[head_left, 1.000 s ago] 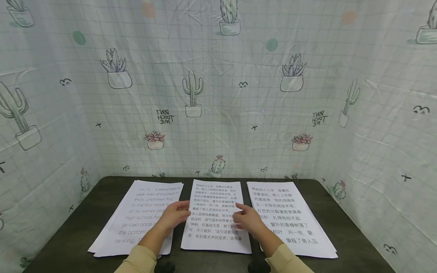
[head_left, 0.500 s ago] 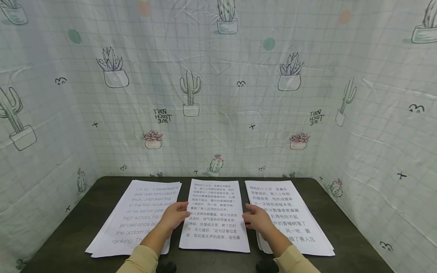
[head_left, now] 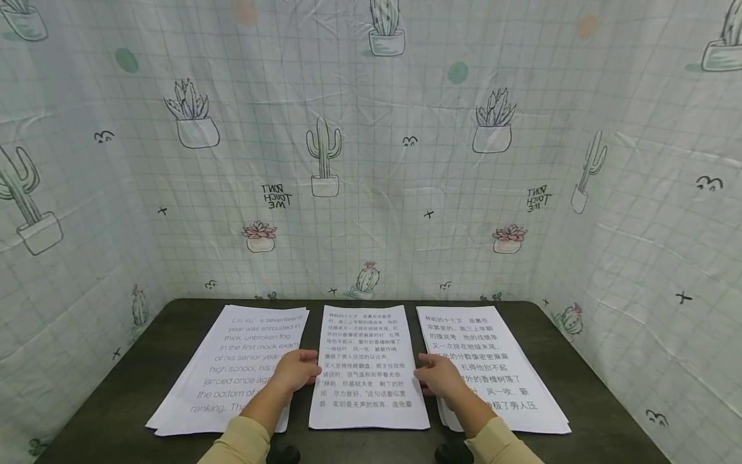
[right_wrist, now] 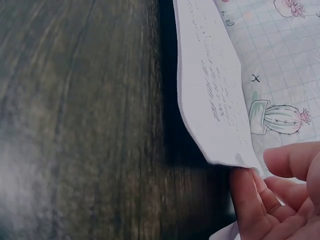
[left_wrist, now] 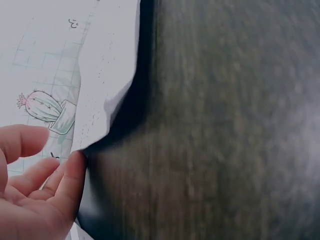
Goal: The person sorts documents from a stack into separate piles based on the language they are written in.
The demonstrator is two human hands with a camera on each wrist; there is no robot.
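A stack of white printed paper [head_left: 365, 367] with Chinese text lies between my two hands on the dark table. My left hand [head_left: 294, 370] is at its left edge. Up close in the left wrist view, a fingertip [left_wrist: 76, 162] meets the edge of the paper [left_wrist: 107, 65], while the thumb stays raised apart from it. At the opposite edge is my right hand [head_left: 440, 375]. Its fingertips [right_wrist: 243, 182] touch the side of the paper [right_wrist: 210, 85] in the right wrist view, thumb lifted away there too. Neither hand's fingers are curled round the sheets.
To the left lies a fanned stack of paper with English text [head_left: 243, 361], partly under the left forearm. Another stack with larger Chinese text [head_left: 481, 341] lies on the right, its lower left covered by the right hand. A cactus-print curtain [head_left: 371, 161] encloses the dark table [head_left: 371, 444].
My right hand has moved right, from over the middle sheet to its right edge. Both hands have come slightly nearer me, and the middle stack has shifted a little right.
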